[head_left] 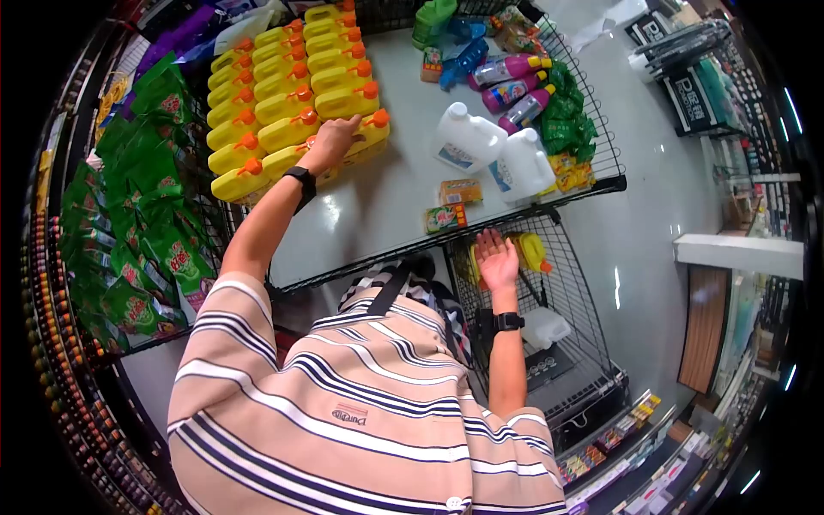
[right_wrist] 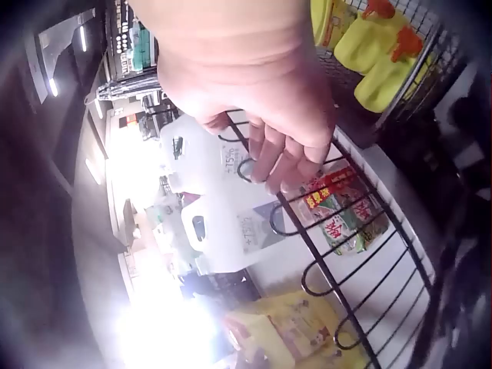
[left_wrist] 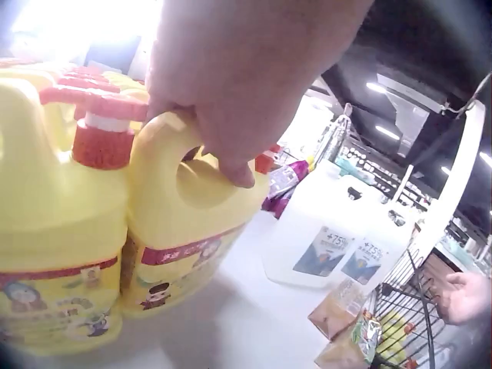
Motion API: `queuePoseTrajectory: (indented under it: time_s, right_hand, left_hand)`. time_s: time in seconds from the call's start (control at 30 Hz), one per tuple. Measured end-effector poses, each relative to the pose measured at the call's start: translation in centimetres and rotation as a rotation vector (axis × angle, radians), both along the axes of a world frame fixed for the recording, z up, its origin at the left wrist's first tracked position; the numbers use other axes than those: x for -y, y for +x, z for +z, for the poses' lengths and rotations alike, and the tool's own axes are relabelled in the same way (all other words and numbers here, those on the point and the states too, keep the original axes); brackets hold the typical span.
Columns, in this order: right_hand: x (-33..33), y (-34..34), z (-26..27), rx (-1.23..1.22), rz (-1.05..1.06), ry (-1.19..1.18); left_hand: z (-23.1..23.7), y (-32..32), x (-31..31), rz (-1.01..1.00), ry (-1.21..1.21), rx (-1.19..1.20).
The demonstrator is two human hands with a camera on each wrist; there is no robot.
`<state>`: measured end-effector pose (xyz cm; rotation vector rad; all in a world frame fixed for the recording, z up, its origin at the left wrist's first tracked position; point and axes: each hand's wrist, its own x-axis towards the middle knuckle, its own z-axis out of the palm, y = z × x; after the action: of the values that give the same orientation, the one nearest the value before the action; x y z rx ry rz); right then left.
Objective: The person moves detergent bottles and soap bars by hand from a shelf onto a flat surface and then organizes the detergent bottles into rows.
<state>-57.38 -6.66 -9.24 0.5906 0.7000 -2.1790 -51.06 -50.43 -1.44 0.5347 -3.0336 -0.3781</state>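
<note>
My left hand point(head_left: 330, 148) grips the handle of a yellow jug point(head_left: 371, 136) with an orange pump top, at the front right corner of a block of matching jugs point(head_left: 287, 105). In the left wrist view the thumb hooks at the handle opening of that jug point(left_wrist: 181, 207), beside another yellow jug point(left_wrist: 61, 223). My right hand point(head_left: 498, 262) is palm up with relaxed fingers and nothing in it, above the shopping cart point(head_left: 592, 296). The right wrist view shows these fingers close over the black wire edge point(right_wrist: 307, 238) of the display.
Two white jugs point(head_left: 468, 137) and small soap packs point(head_left: 445, 218) stand on the white display surface point(head_left: 343, 232). Purple bottles point(head_left: 515, 90) lie behind them. Green bags point(head_left: 159, 215) hang at left. Yellow jugs point(head_left: 532, 251) and a white item point(head_left: 545, 328) are in the cart.
</note>
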Motion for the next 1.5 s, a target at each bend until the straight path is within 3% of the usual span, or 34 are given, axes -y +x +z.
queuePoseTrajectory:
  time_s: [0.17, 0.23, 0.3, 0.37, 0.43, 0.5, 0.7, 0.77, 0.9, 1.0, 1.1, 1.23, 1.3, 1.37, 1.43, 1.47, 1.5]
  right_hand:
    - [-4.8, -0.3, -0.7, -0.023, -0.031, -0.065]
    - [-7.4, 0.4, -1.0, 0.006, -0.108, 0.031]
    - [-10.5, 1.2, -2.2, 0.076, -0.161, 0.003]
    - [-14.1, 2.1, -5.5, 0.088, -0.191, -0.092]
    - [-15.7, 3.3, -5.0, 0.268, -0.407, -0.117]
    - [-18.2, 4.3, -7.0, 0.24, -0.484, -0.148]
    - [-19.8, 3.7, -7.4, 0.24, -0.602, -0.129]
    - [-19.2, 3.1, -7.2, 0.23, -0.582, -0.104]
    - [-15.8, -0.3, -5.9, 0.225, -0.541, -0.13]
    - [-12.7, -2.2, -4.4, 0.191, -0.469, -0.022]
    - [-9.2, -3.4, -2.4, 0.123, -0.277, -0.04]
    - [-6.2, -6.1, -1.2, 0.092, -0.162, 0.003]
    - [-4.8, -7.7, -0.5, 0.026, -0.071, 0.044]
    - [-2.7, -8.6, 1.7, 0.029, -0.019, 0.074]
    - [-1.2, -9.0, 2.9, -0.048, 0.065, 0.053]
    - [-0.4, -9.1, 3.2, -0.056, 0.079, 0.071]
    - [0.5, -9.2, 3.4, -0.059, 0.087, 0.074]
  left_hand:
    - [-0.5, -1.0, 1.8, -0.073, -0.086, -0.087]
    - [0.0, -1.1, 1.3, -0.029, -0.124, -0.097]
    - [0.4, -1.3, 0.9, 0.076, -0.153, 0.034]
    - [-1.9, -1.1, 1.3, 0.057, -0.224, -0.027]
    - [-3.1, -0.9, 1.0, 0.096, -0.25, -0.034]
    - [-1.5, -0.6, -0.5, 0.121, -0.275, 0.075]
    - [-1.2, -0.7, -1.1, 0.149, -0.246, 0.087]
    - [0.7, -0.3, -2.2, 0.117, -0.248, 0.086]
    - [-1.2, -0.3, -1.6, 0.154, -0.333, -0.006]
    - [-2.9, -0.3, -2.2, 0.24, -0.383, -0.104]
    - [-3.2, -0.4, -1.4, 0.229, -0.44, -0.242]
    - [-2.5, 0.3, -2.3, 0.279, -0.304, -0.199]
    - [-3.3, 0.9, -2.7, 0.314, -0.545, -0.315]
    - [-1.6, 3.0, -4.3, 0.331, -0.599, -0.279]
    - [-0.9, 5.4, -6.3, 0.605, -0.237, -0.728]
    - [-2.7, 6.0, -6.0, 0.614, -0.236, -0.727]
    - [-5.6, 6.6, -5.5, 0.934, -0.121, -0.928]
